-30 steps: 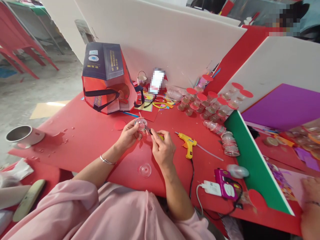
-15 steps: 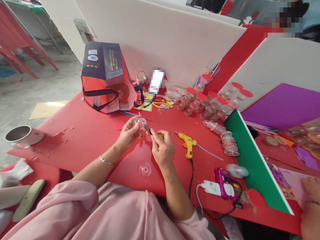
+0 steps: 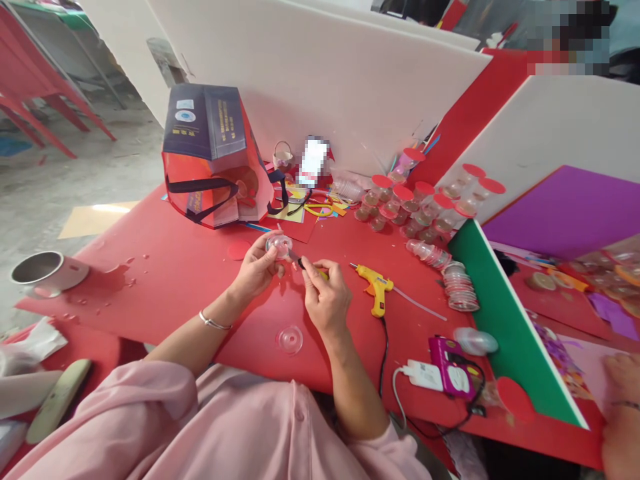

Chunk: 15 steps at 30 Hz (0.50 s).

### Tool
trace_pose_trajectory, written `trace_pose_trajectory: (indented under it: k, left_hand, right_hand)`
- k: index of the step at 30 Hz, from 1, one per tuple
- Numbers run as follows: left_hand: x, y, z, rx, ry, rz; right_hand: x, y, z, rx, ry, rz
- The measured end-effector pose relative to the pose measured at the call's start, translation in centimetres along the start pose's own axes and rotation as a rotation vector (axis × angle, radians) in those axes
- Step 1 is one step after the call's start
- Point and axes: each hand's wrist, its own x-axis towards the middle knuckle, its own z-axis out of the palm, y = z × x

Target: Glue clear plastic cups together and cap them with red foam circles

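Observation:
My left hand [image 3: 260, 267] pinches a clear plastic domed lid [image 3: 280, 245] up above the red table. In my right hand [image 3: 325, 297] is a thin tool with a black and yellow handle [image 3: 323, 274], its narrow greyish end meeting the lid's near right side; fingers cover most of it, so I cannot tell whether it is a knife. Another clear lid [image 3: 289, 340] lies flat on the table, close to my body. Right of my right hand rests a yellow glue gun [image 3: 376, 288] with a glue stick in its back.
A dark blue and red bag [image 3: 207, 153] lies at the back left, near scissors [image 3: 320, 210]. Clear cups with red discs [image 3: 403, 193] stand at the back right, beside a green divider [image 3: 515, 320]. A metal mug [image 3: 47, 270] sits at the left edge. Another person's arm [image 3: 623, 407] shows far right.

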Motion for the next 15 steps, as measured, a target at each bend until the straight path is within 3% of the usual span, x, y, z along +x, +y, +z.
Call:
trace_pose_trajectory:
  k: [15]
  left_hand:
    - [0.07, 0.21, -0.22, 0.038, -0.009, 0.021]
  right_hand:
    - [-0.35, -0.17, 0.36, -0.056, 0.013, -0.011]
